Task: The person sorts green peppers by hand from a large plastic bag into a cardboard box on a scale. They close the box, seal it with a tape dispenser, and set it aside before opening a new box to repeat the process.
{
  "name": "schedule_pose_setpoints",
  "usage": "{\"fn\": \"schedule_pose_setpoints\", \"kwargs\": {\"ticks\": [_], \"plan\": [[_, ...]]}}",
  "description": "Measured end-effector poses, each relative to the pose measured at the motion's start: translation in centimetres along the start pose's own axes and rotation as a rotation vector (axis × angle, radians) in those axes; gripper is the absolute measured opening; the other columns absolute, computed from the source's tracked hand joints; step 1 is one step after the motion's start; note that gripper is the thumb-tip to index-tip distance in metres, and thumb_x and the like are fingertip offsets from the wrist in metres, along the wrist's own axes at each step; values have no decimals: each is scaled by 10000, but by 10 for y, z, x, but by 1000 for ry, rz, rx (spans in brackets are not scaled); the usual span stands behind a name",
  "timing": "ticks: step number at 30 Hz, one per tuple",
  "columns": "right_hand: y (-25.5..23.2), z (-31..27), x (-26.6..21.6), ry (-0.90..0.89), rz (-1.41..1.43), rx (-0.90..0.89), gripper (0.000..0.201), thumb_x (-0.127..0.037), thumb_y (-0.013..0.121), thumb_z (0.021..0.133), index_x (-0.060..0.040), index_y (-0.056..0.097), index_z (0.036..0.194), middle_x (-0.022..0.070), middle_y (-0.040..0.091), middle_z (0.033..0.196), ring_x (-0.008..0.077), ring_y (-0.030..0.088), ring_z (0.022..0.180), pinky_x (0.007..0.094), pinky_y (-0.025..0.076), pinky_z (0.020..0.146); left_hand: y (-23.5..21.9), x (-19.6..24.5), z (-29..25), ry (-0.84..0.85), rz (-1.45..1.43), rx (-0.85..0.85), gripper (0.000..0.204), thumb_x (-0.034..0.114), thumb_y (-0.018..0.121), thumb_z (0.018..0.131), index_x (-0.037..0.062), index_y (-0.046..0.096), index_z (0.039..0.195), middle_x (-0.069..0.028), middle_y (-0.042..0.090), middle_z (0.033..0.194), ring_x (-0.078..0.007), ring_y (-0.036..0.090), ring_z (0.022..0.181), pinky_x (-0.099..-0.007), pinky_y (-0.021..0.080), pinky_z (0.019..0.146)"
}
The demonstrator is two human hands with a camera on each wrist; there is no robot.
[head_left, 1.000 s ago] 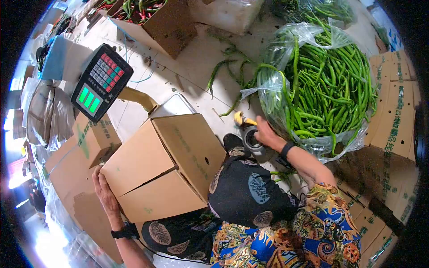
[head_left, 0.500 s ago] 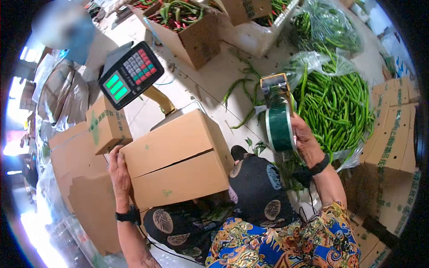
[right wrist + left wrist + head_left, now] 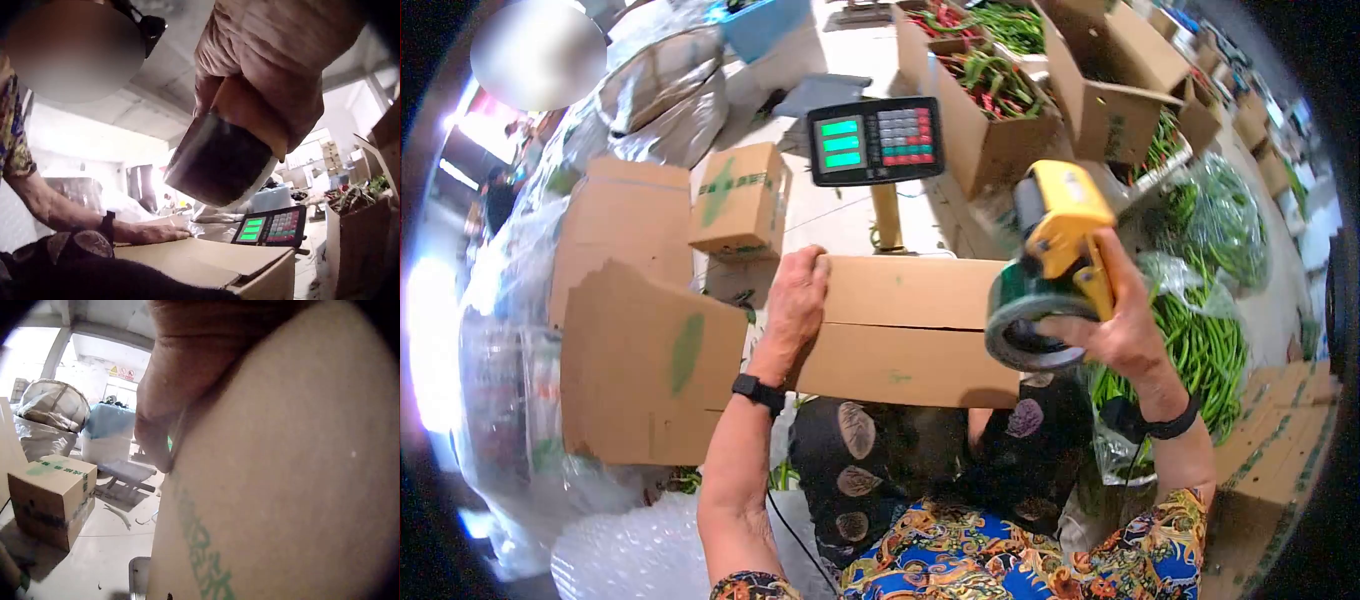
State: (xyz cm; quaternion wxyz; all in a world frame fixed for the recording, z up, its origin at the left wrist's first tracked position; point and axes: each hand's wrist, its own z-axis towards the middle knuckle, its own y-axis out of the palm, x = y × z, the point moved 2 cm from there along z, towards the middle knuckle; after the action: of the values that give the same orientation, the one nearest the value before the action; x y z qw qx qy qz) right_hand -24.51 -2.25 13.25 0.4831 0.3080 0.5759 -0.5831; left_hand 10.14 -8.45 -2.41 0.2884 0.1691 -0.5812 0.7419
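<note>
A closed cardboard box (image 3: 900, 365) stands in front of the person, a narrow gap running between its top flaps. The left hand (image 3: 796, 305) rests on its left edge; the right wrist view shows this hand (image 3: 153, 233) lying along the top. The printed side (image 3: 275, 506) of the box fills much of the left wrist view. My right hand (image 3: 1127, 320) grips a yellow tape dispenser (image 3: 1072, 205) by its handle, above the box's right end. It carries a wide roll of dark green tape (image 3: 219, 161).
A scale display (image 3: 874, 142) rises behind the box. Cartons of red and green peppers (image 3: 1000, 90) stand at back right, with a plastic bag of long green peppers (image 3: 1200, 350) at right. A smaller carton (image 3: 738, 200) and flattened cardboard (image 3: 650, 370) are at left.
The right hand has lifted the tape dispenser from beside the pepper bag and brought it left over the box's right end. The box is turned squarer to the person, left hand still at its left edge.
</note>
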Motion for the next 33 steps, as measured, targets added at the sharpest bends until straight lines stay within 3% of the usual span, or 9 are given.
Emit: {"fn": "schedule_pose_setpoints", "kwargs": {"ticks": [4, 6, 9, 11, 13, 17, 20, 22, 33], "plan": [[63, 26, 8, -214, -206, -95, 680, -261, 884, 643, -26, 465, 1126, 169, 644, 895, 273, 679, 826, 345, 531, 744, -3, -1, -3, -49, -29, 27, 280, 230, 481, 964, 10, 569, 1112, -197, 575, 1089, -361, 545, 1032, -430, 448, 905], [88, 31, 26, -248, -398, -164, 700, -375, 864, 657, -23, 466, 1113, 202, 627, 864, 362, 663, 807, 400, 526, 714, 4, -11, -6, 359, 246, 23, 263, 200, 508, 942, 4, 572, 1106, -179, 577, 1091, -358, 549, 1022, -432, 447, 909], [98, 34, 27, -266, -478, -231, 722, -432, 854, 661, -30, 468, 1121, 208, 625, 873, 401, 649, 821, 445, 519, 713, -11, 3, -9, 24, -132, 205, 248, 168, 532, 924, -4, 576, 1097, -173, 571, 1108, -361, 537, 1034, -433, 436, 926], [97, 32, 28, -239, -536, -226, 736, -434, 854, 664, -38, 459, 1143, 198, 628, 910, 401, 647, 846, 445, 520, 726, -34, 13, -13, 98, -64, 356, 288, 169, 562, 912, -27, 573, 1123, -191, 574, 1132, -322, 599, 961, -394, 492, 850], [101, 27, 21, -222, -549, -246, 757, -346, 869, 667, -43, 438, 1210, 195, 622, 987, 403, 644, 883, 444, 527, 758, -52, 29, -28, -311, -683, 190, 329, 176, 611, 866, -31, 589, 1121, -162, 572, 1158, -248, 627, 854, -350, 536, 738], [112, 24, 11, -289, -639, -265, 748, -282, 882, 664, -32, 445, 1216, 172, 656, 996, 327, 679, 926, 391, 540, 786, -48, 43, -41, -435, -969, -417, 339, 228, 591, 888, -14, 608, 1123, -155, 547, 1202, -172, 614, 805, -266, 539, 661], [118, 23, 10, -293, -686, -265, 781, -268, 887, 658, -33, 446, 1259, 173, 660, 1012, 328, 680, 934, 395, 543, 799, -45, 55, -40, -467, -991, -366, 308, 232, 558, 921, -2, 623, 1110, -137, 583, 1154, -160, 614, 828, -267, 528, 650], [117, 23, 13, -267, -706, -270, 792, -260, 887, 658, -34, 446, 1276, 175, 660, 1024, 334, 678, 939, 397, 543, 809, -38, 55, -40, -457, -1058, -342, 384, 321, 547, 933, -19, 606, 1101, -69, 656, 847, -136, 589, 668, -284, 496, 588], [134, 35, -4, -329, -813, -318, 779, -404, 873, 617, 8, 445, 1121, 186, 593, 819, 397, 629, 757, 440, 523, 634, -10, 42, -33, -257, -885, 4, 224, 162, 556, 928, -38, 632, 861, -147, 588, 608, -166, 560, 530, -328, 449, 532]]}}
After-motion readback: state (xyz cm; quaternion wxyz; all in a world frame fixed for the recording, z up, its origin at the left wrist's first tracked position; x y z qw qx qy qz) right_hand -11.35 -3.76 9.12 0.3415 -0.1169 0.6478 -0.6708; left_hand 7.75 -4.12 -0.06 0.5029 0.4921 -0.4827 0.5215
